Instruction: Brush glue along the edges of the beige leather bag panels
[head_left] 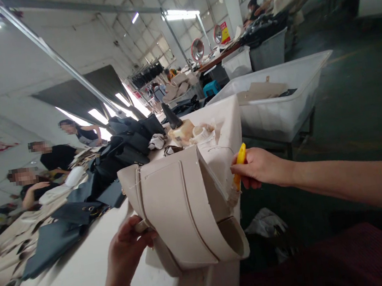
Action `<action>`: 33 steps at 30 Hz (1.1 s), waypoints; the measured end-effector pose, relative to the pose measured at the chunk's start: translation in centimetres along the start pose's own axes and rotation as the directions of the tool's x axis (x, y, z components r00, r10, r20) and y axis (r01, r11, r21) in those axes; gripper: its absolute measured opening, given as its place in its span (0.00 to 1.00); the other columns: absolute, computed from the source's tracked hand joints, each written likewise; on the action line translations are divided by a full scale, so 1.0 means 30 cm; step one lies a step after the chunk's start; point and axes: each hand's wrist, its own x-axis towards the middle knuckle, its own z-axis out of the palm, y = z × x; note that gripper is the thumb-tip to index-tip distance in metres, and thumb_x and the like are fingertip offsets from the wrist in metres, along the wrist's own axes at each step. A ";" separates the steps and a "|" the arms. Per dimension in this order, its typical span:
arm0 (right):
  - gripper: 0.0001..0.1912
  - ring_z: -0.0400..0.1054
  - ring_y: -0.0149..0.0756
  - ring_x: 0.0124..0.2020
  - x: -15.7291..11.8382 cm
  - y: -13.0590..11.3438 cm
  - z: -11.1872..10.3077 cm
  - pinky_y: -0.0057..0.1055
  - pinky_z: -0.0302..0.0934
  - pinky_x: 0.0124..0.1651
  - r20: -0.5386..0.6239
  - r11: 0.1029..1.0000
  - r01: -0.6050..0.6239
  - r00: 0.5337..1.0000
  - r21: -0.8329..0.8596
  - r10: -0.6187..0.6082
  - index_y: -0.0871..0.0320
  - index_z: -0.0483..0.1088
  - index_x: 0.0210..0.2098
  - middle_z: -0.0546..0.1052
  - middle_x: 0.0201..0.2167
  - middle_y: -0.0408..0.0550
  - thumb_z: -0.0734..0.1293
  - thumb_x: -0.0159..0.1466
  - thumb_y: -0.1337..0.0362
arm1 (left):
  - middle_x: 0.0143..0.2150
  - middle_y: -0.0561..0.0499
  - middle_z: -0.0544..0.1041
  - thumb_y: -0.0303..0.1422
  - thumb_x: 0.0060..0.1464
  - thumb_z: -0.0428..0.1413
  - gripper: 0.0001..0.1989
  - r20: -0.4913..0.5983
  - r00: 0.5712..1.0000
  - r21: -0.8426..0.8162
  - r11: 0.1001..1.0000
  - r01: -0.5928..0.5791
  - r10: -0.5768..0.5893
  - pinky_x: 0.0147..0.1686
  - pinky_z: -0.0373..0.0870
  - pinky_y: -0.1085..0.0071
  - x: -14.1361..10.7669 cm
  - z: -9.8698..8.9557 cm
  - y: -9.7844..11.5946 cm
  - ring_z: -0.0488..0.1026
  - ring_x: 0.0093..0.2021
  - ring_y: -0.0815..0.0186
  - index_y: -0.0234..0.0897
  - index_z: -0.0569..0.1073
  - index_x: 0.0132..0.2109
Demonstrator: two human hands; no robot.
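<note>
A cream leather handbag [179, 214] is tilted up off the white work table [87, 262], with a stitched panel and a strap facing me. My left hand [127, 248] grips the bag's lower left edge. My right hand [258, 168] is closed around a yellow-handled tool [240, 167], probably a cutter, with its tip hidden. That hand is at the bag's upper right edge. Loose thread ends stick out from the bag's top edge. On the table beyond the bag lie a small tan pad and white scraps [190, 134].
Dark grey bags and pale panels [80, 207] are piled along the table, with seated co-workers behind them. A white plastic bin [277, 104] on a metal stand holds tan pieces to the right. Further bins and workers stand at the back. Crumpled plastic [265, 224] lies on the green floor.
</note>
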 end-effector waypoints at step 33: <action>0.08 0.55 0.21 0.11 -0.083 0.026 -0.055 0.15 0.50 0.13 -0.091 0.954 0.136 0.989 0.268 -0.115 0.63 0.63 0.29 0.67 0.14 0.43 0.60 0.59 0.63 | 0.24 0.58 0.72 0.26 0.30 0.66 0.22 0.026 1.000 0.006 1.000 0.015 -0.015 0.18 0.69 0.73 0.005 -0.002 -0.018 0.67 0.19 0.71 0.35 0.65 0.35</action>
